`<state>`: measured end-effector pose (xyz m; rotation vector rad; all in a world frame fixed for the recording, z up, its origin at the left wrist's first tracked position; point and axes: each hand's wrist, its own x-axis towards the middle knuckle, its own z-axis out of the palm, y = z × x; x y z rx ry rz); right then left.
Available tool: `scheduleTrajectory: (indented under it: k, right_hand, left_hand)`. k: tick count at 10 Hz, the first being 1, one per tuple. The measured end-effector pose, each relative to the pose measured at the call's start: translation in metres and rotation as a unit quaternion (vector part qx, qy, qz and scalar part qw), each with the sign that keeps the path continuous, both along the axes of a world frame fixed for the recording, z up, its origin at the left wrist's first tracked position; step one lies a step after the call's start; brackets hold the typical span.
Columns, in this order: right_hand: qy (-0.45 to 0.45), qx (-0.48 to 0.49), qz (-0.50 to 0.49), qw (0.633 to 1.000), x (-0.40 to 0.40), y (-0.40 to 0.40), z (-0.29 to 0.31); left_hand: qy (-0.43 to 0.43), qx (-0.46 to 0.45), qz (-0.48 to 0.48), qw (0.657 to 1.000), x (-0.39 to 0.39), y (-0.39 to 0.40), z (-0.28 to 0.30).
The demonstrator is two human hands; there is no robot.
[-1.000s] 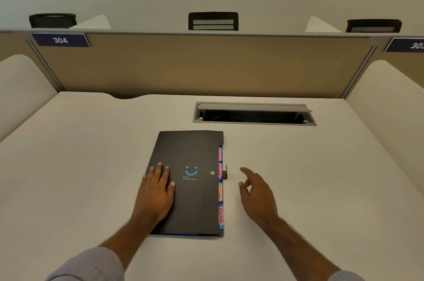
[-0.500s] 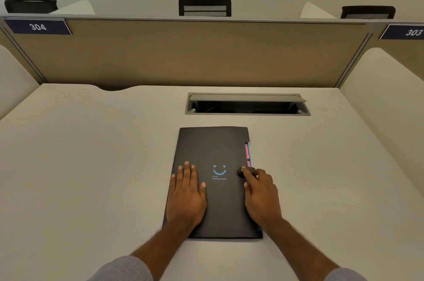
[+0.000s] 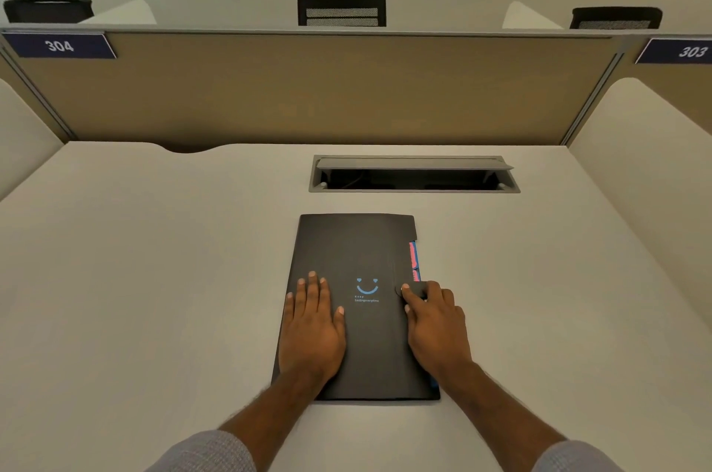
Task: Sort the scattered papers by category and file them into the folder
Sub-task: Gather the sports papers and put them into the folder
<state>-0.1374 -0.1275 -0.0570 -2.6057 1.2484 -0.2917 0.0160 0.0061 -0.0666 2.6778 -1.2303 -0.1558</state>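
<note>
A black expanding folder point(image 3: 346, 252) with a blue smiley print lies closed on the desk in front of me, pink and blue divider tabs point(image 3: 413, 256) showing along its right edge. My left hand point(image 3: 312, 321) rests flat on the left half of the cover, fingers straight. My right hand point(image 3: 435, 321) is at the folder's right edge. Its index finger and thumb hold the dark closure tab point(image 3: 418, 288), which is folded over onto the cover. No loose papers are in view.
The folder sits on a pale desk point(image 3: 154, 279). Behind it is an open grey cable hatch point(image 3: 414, 175), then a tan partition point(image 3: 308, 94) with signs 304 and 303. White side dividers stand left and right. Black chair backs show beyond the partition.
My right hand moved from the bare desk onto the folder's right edge and brought the closure tab over the cover. The left hand stayed flat on the cover. My view shifted left.
</note>
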Motion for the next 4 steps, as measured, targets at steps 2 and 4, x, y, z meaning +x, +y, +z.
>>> scheduleTrajectory:
  k: [2,4]
  right_hand:
    - [0.016,0.023,0.005,1.000,-0.001,0.001,0.005]
    - [0.002,0.017,0.012,1.000,-0.002,-0.009,0.027]
  left_hand:
    - [0.015,0.012,0.000,1.000,0.002,0.000,0.006]
    - [0.042,-0.024,-0.008,0.999,0.010,0.000,0.022]
